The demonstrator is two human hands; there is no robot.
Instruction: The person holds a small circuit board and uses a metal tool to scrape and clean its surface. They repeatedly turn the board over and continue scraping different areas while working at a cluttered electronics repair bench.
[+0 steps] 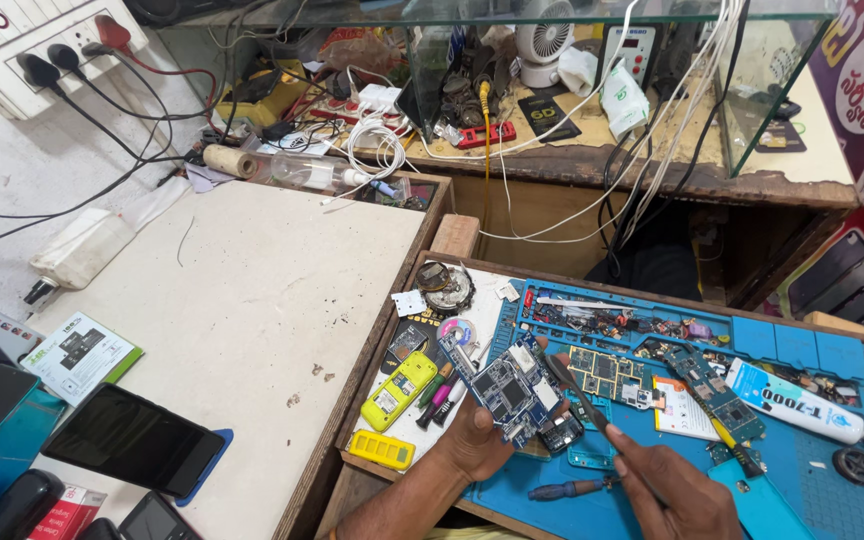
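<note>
meanwhile the left hand [472,440] grips a blue circuit board [509,388] while the right hand [674,492] pinches a thin tool [577,393].

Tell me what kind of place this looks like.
Probably a mobile phone repair shop: the left hand holds a bare circuit board, the right hand works a tool, and phones lie about.

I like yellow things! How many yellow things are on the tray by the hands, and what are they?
Yellow phone housing: 1
Yellow keypad strip: 1
Total: 2
Both lie left of the left hand, which holds a blue circuit board.
</note>
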